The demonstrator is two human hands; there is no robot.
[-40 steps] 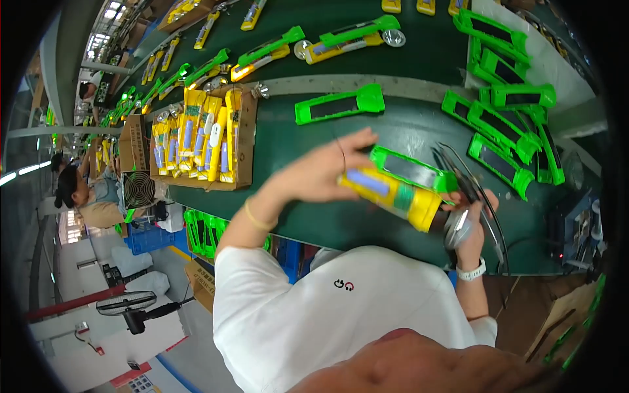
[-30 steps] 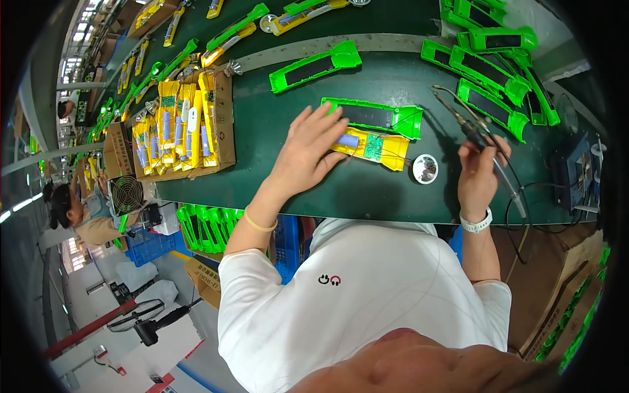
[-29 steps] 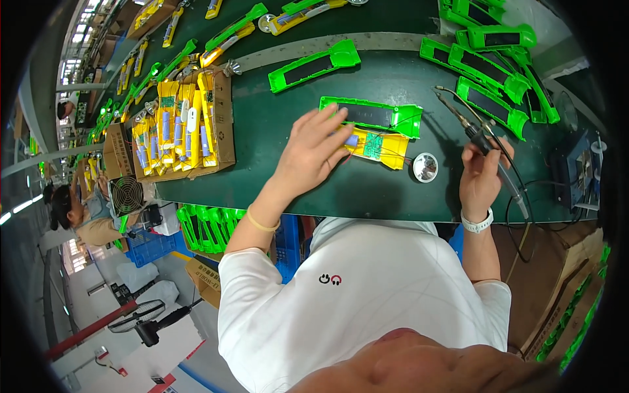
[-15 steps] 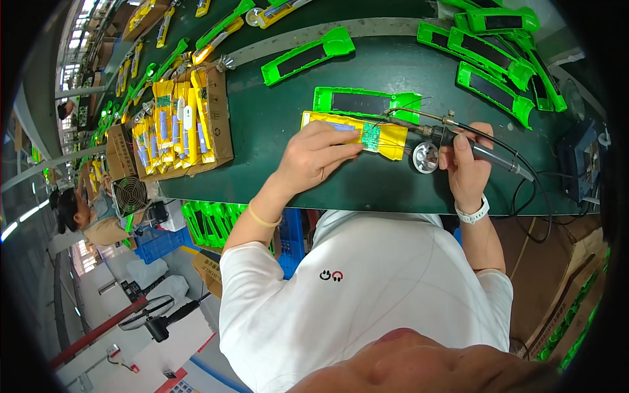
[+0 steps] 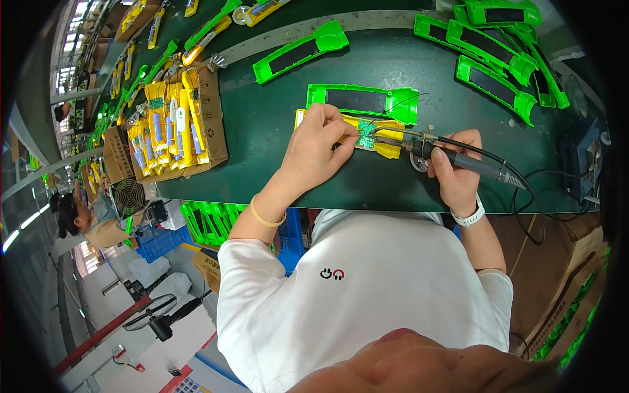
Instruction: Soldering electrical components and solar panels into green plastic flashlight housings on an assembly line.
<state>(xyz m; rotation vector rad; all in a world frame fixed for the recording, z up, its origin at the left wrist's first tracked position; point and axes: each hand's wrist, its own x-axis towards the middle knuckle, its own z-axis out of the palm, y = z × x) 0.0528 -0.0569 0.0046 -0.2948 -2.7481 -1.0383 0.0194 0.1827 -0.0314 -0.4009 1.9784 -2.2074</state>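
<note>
My right hand (image 5: 457, 175) is wrapped round the dark handle of a soldering iron (image 5: 473, 164), whose thin metal feed tube and tip point left. The tip end is over a small green circuit board (image 5: 366, 134) on a yellow housing (image 5: 389, 150) that lies on the bench. Fingers pinched at the board's left edge, my left hand (image 5: 320, 141) covers much of the housing; what it pinches is hidden. Partly behind the iron sits a round silver reflector (image 5: 419, 162). Just beyond the housing lies an open green casing (image 5: 407, 108) with a dark panel and thin wires across it.
To the left, a cardboard box (image 5: 213, 121) holds several yellow housings. Another green casing (image 5: 300, 52) lies farther back, and several more casings (image 5: 493, 88) are piled at far right. A dark blue device (image 5: 580, 160) with cables stands on the right.
The soldering iron has moved left, bringing its tip over the circuit board. My left hand has gone from lying along the housing to a pinch beside the board.
</note>
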